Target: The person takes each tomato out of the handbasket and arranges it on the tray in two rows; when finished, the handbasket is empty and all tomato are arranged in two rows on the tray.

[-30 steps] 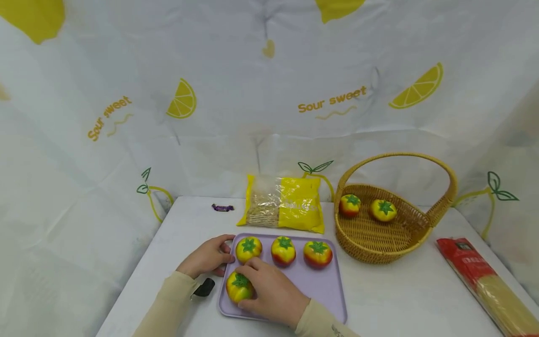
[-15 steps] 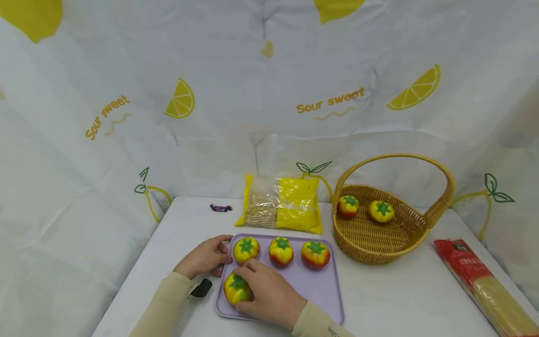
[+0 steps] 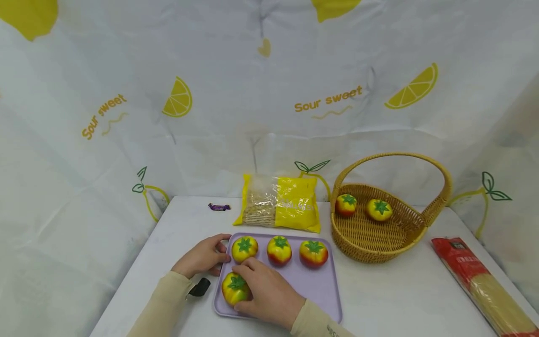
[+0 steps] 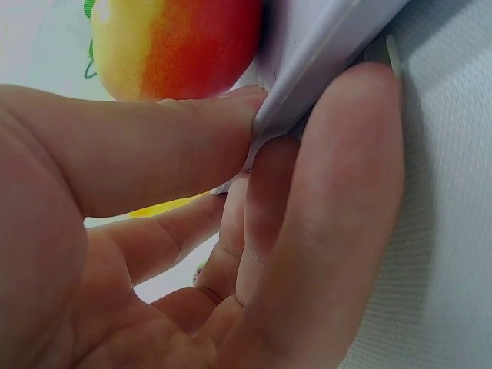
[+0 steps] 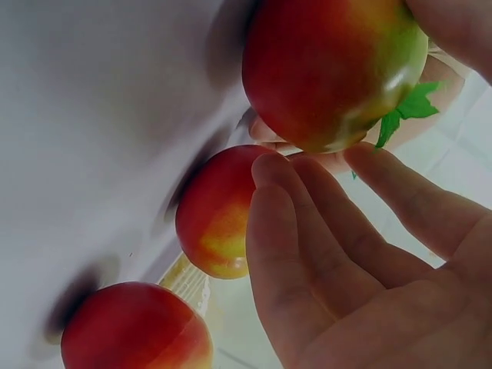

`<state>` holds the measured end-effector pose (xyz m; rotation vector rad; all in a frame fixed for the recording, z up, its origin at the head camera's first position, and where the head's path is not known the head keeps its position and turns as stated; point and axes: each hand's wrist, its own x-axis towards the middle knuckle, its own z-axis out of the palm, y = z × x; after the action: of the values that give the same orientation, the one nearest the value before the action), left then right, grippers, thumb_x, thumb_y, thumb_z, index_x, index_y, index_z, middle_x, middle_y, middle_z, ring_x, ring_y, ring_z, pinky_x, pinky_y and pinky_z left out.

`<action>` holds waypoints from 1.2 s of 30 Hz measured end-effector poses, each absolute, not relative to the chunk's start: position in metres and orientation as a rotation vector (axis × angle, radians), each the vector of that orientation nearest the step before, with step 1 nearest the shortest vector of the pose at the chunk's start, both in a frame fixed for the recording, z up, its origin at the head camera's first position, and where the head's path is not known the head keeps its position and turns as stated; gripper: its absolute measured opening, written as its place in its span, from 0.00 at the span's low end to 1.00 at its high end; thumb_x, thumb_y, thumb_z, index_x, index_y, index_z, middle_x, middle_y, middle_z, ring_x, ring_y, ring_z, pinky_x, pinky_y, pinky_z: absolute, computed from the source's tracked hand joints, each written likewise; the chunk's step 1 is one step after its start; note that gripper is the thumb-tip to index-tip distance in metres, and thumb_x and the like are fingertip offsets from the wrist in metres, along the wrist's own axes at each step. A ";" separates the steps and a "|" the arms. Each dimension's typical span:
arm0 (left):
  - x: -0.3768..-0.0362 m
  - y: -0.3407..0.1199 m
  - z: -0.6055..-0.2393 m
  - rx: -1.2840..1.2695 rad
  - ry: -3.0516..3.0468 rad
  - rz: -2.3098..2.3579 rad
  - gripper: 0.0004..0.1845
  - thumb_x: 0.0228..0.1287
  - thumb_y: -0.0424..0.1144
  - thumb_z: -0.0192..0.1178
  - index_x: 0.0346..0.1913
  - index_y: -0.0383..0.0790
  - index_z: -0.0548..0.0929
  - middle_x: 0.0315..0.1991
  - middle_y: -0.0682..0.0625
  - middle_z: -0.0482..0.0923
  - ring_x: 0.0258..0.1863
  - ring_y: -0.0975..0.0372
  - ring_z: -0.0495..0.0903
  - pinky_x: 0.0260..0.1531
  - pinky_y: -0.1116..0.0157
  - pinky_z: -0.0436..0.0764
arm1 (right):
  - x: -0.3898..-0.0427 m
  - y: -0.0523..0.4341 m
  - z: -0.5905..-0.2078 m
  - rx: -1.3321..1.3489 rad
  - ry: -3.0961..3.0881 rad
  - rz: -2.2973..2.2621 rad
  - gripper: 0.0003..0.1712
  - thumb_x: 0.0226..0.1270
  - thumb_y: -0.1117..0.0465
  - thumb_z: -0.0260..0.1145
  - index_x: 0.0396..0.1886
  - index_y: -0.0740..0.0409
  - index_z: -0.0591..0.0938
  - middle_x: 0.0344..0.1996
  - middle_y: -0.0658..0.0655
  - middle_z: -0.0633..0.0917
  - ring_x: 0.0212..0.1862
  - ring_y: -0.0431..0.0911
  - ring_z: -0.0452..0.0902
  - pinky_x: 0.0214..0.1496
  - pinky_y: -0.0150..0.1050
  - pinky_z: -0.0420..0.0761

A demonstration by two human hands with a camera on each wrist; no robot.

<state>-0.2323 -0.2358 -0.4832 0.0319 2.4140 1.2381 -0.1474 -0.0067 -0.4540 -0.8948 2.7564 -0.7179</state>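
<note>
Our right hand (image 3: 265, 295) curls its fingers and thumb round the front tomato (image 3: 235, 288), which sits at the near left corner of the lilac tray (image 3: 317, 292); the right wrist view shows this tomato (image 5: 330, 69) held between thumb and fingertips. Our left hand (image 3: 202, 256) pinches the tray's left edge, thumb on top and fingers beneath, as the left wrist view shows at the rim (image 4: 323, 61).

We count four tomatoes on the tray: the held one, and three in a row along the far edge, namely the left tomato (image 3: 244, 248), the middle tomato (image 3: 279, 250) and the right tomato (image 3: 313, 252). Two further tomatoes (image 3: 346, 204) lie side by side in the wicker basket (image 3: 379, 243), just right of the tray, giving six in all.

Behind the tray lies one yellow packet (image 3: 280, 203); to its left, one purple sweet (image 3: 219, 207). One red pasta packet (image 3: 480, 285) lies at the table's right edge. One small black object (image 3: 200, 287) lies under our left wrist.
</note>
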 end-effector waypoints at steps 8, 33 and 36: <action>-0.232 -0.236 -0.482 0.038 2.407 1.237 0.31 0.72 0.33 0.70 0.76 0.47 0.76 0.46 0.45 0.79 0.29 0.56 0.82 0.31 0.61 0.92 | -0.147 -0.006 -0.449 -0.858 2.731 -0.718 0.44 0.60 0.40 0.84 0.74 0.46 0.80 0.62 0.47 0.82 0.53 0.33 0.78 0.65 0.37 0.87; -0.233 -0.236 -0.480 0.039 2.399 1.228 0.33 0.71 0.33 0.71 0.77 0.45 0.75 0.48 0.44 0.78 0.30 0.56 0.82 0.31 0.59 0.92 | -0.158 0.045 -0.419 -0.818 2.813 -0.838 0.36 0.68 0.41 0.79 0.73 0.44 0.81 0.66 0.47 0.82 0.63 0.43 0.82 0.67 0.46 0.87; -0.233 -0.236 -0.481 0.042 2.405 1.219 0.34 0.70 0.33 0.71 0.77 0.45 0.74 0.48 0.44 0.78 0.29 0.56 0.82 0.31 0.59 0.92 | -0.164 0.077 -0.413 -0.799 2.896 -0.838 0.34 0.69 0.45 0.79 0.71 0.46 0.82 0.62 0.48 0.84 0.56 0.44 0.84 0.62 0.46 0.89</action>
<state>-0.2332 -0.2364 -0.4806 0.0420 2.4052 1.2186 -0.1643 0.0774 -0.4128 -0.7992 2.8957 -0.8376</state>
